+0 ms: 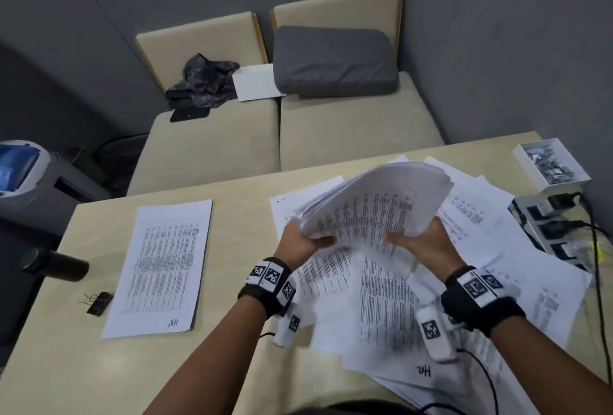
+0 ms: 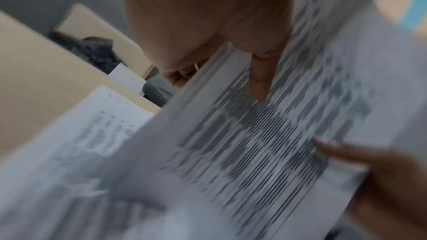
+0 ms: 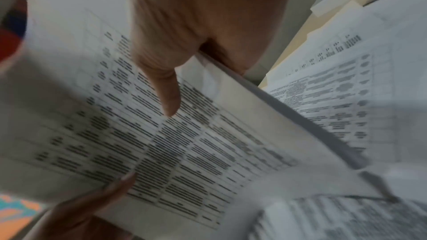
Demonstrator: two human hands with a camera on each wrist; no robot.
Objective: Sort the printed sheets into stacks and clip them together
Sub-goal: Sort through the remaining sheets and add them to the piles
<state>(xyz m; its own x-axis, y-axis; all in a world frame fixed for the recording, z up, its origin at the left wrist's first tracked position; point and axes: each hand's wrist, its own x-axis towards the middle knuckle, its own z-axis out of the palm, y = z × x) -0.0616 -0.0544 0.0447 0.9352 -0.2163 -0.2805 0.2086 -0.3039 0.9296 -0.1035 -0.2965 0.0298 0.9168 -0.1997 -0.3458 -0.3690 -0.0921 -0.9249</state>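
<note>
A thick bundle of printed sheets (image 1: 374, 202) is lifted above the table, bowed over the top. My left hand (image 1: 303, 240) grips its near left edge, thumb on the printed face (image 2: 259, 79) and fingers behind. My right hand (image 1: 419, 240) grips the near right edge the same way, thumb (image 3: 167, 90) on top of the bundle (image 3: 184, 143). Below lie scattered loose sheets (image 1: 391, 308), one marked "HR". A single sheet marked "HR" (image 1: 162, 265) lies flat at the left, with a black binder clip (image 1: 99, 303) beside it.
A white box of binder clips (image 1: 550, 164) sits at the table's far right corner, near a power strip with cables (image 1: 560, 232). A dark cylinder (image 1: 56, 263) rests at the left edge. Beyond the table is a beige bench (image 1: 265, 135) with a grey cushion and clothing.
</note>
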